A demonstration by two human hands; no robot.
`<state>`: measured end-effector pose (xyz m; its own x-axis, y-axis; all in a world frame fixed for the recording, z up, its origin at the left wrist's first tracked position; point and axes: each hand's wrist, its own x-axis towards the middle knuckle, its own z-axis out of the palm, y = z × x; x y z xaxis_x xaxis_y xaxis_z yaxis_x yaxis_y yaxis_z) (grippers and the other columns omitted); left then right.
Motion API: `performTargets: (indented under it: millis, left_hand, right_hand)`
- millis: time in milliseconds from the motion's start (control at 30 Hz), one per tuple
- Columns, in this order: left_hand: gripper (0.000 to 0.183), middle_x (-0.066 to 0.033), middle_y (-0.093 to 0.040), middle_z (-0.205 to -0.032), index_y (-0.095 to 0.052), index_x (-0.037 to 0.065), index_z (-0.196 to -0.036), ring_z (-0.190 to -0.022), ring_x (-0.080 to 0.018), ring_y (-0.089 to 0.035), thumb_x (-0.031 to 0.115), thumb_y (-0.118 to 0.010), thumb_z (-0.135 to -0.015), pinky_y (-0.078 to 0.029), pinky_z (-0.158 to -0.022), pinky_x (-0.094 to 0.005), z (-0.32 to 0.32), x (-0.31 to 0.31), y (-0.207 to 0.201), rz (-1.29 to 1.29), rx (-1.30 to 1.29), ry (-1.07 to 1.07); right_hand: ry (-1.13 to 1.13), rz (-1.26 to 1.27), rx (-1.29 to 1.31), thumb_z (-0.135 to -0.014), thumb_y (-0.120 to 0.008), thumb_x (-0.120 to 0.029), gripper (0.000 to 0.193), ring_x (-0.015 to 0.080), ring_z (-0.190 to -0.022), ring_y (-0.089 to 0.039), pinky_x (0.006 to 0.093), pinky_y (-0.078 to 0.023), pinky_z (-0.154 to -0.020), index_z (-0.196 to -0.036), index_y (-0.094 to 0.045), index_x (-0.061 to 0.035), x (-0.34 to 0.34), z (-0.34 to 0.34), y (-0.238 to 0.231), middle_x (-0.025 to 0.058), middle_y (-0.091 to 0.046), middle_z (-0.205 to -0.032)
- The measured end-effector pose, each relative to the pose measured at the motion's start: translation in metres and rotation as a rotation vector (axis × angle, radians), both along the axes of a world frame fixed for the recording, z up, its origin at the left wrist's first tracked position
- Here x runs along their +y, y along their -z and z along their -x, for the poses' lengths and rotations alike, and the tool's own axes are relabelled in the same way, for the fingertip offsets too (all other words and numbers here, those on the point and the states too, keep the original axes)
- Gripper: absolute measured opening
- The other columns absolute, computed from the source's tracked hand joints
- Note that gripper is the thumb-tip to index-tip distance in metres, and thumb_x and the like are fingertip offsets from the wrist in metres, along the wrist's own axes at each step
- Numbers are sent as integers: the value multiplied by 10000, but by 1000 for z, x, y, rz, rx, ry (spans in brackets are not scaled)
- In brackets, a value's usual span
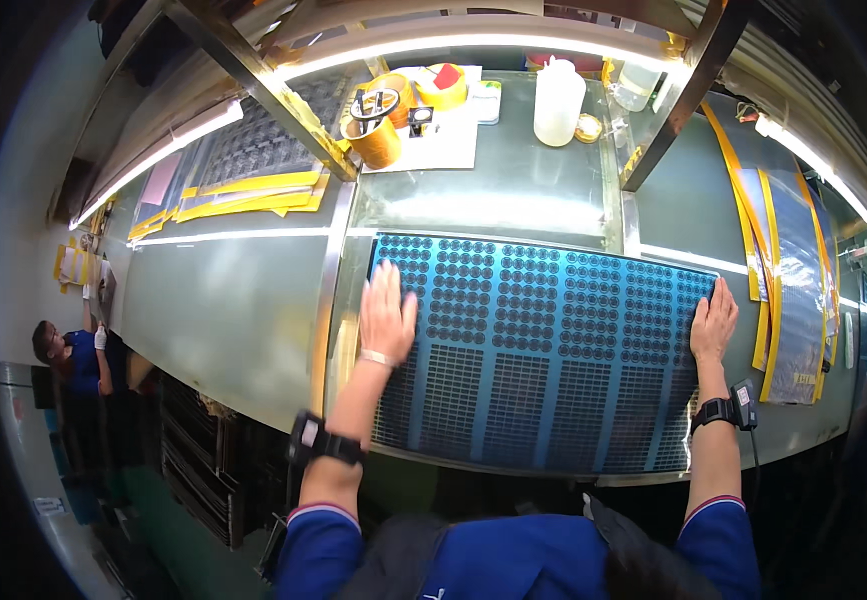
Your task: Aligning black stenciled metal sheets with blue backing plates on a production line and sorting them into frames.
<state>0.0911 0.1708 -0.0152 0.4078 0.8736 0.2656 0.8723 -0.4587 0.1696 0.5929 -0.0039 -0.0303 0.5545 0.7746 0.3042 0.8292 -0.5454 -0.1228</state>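
A large blue panel (489, 390), printed with rows of black circles on its far half and fine dark grids on its near half, lies on the glass-topped bench in front of me. My left hand (387, 315) rests at the panel's left edge, fingers stretched out and pointing away from me. On the opposite side, my right hand (714, 322) touches the right edge near the far corner, its fingers extended too. Neither hand is wrapped round anything. Black bands with small boxes sit on both forearms.
Orange tape rolls (374, 140) and a white squeeze bottle (559, 105) stand at the back. Yellow-edged film sheets lie left (254, 190) and right (789, 280). Metal posts (689, 95) rise from the bench. Another person (84, 355) works at far left, beyond a dark rack (199, 450).
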Motion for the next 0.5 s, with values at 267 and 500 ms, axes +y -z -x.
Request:
performTargets:
  millis: [267,500]
  left_hand:
    - [493,-132,-389,-1386,-417,32,-1310,-1285,-279,-346,249,-478,-872,-279,-1047,-404,-22,51,29,-101,-11,5]
    - [418,-142,-462,-1332,-500,24,-1241,-1223,-292,-419,217,-481,-871,-302,-1034,-390,27,91,39,-111,29,-42]
  right_hand:
    - [-64,-70,-46,-883,-506,-285,489,326,-1197,-418,412,-296,-1016,-1277,-462,1,-24,-25,8,175,-464,-1307]
    - [-184,91,377,-612,-697,-634,948,358,-1370,-106,523,-78,-1093,-1394,-357,-220,-169,-8,-20,143,-135,-1498]
